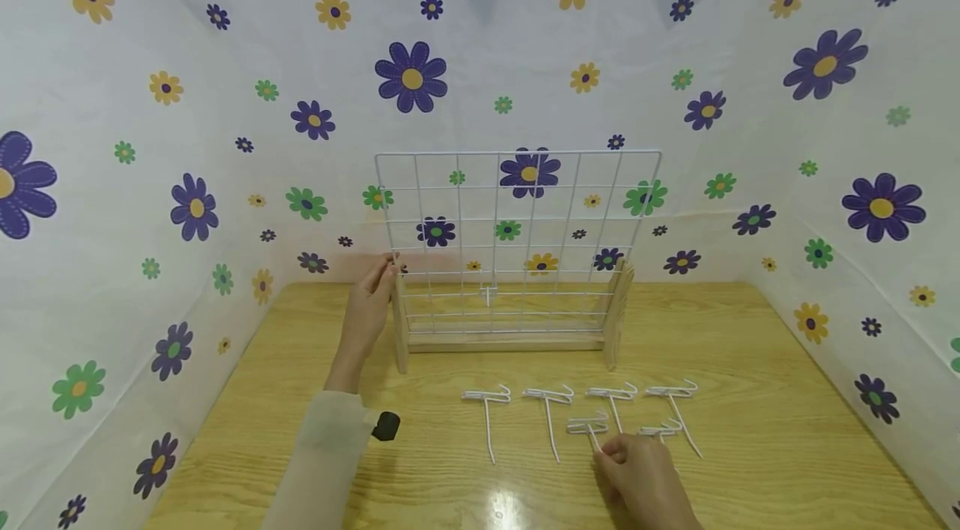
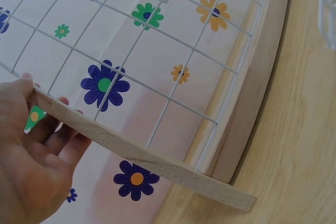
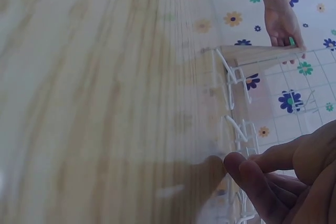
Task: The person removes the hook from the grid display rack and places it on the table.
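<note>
A white wire grid panel [image 1: 517, 152] stands in a wooden base with two side posts. My left hand [image 1: 367, 305] grips the top of the left post [image 2: 142, 153], thumb on one side and fingers on the other. One white hook [image 1: 488, 294] hangs low on the grid. Over the table, my right hand [image 1: 645, 476] pinches the stem of another white wire hook [image 1: 588, 426] between thumb and fingertips. In the right wrist view the fingers [image 3: 252, 177] hide most of that stem. Another hook [image 1: 662, 432] lies partly behind this hand.
Several white wire hooks [image 1: 486, 398] lie in a row on the wooden table [image 1: 420, 488], between me and the rack. A flower-print cloth [image 1: 480, 38] surrounds the table at the back and both sides. A black device [image 1: 386, 426] sits at my left wrist.
</note>
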### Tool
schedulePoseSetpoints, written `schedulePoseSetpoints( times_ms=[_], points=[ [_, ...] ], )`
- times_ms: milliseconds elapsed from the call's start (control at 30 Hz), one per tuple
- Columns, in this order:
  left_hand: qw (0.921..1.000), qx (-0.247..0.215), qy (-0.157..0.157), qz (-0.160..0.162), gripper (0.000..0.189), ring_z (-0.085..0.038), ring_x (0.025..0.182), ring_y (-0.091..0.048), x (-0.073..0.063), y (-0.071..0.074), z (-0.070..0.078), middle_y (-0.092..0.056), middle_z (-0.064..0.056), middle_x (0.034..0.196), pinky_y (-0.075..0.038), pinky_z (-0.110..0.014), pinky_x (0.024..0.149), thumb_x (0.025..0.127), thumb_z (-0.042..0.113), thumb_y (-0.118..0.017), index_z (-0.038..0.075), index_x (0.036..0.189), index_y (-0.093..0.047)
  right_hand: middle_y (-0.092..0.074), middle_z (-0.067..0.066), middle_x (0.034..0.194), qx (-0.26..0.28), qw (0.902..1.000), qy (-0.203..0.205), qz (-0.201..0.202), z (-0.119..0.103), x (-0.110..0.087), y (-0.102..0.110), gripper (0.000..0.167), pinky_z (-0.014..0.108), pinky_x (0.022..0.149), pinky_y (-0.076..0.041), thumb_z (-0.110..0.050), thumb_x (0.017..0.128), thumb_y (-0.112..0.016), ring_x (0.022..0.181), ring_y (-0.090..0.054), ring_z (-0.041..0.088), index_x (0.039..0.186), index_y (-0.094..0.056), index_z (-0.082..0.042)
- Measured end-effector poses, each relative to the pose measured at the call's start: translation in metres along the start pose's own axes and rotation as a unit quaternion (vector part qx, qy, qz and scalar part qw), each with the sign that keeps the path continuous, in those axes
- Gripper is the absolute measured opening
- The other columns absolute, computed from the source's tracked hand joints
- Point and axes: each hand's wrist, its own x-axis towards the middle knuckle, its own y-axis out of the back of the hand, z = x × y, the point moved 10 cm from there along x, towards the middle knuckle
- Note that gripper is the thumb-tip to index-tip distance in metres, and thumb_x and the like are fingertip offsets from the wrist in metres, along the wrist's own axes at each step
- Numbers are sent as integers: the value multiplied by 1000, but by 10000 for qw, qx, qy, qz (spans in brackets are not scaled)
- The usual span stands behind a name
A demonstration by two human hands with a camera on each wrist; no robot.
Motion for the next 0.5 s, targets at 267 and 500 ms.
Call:
schedulePoseSetpoints(
  times_ms=[267, 500],
  points=[
    [10000, -13, -57, -30, 53, -29, 142, -47, 0, 0, 1, -52, -12, 153, -43, -41, 116, 112, 36, -46, 7, 157, -44, -67, -1, 70, -267, 9995, 79, -123, 0, -2, -3, 9, 25, 56, -59, -4, 87, -79, 61, -62, 11, 82, -72, 0],
    [9999, -13, -65, -78, 54, -30, 143, -46, 0, -1, 0, -50, -13, 154, -43, -43, 116, 111, 38, -46, 9, 157, -44, -68, -6, 70, -842, 9963, 150, -94, 0, -3, -4, 15, 28, 56, -57, -17, 86, -83, 62, -62, 10, 78, -73, -10]
  ],
)
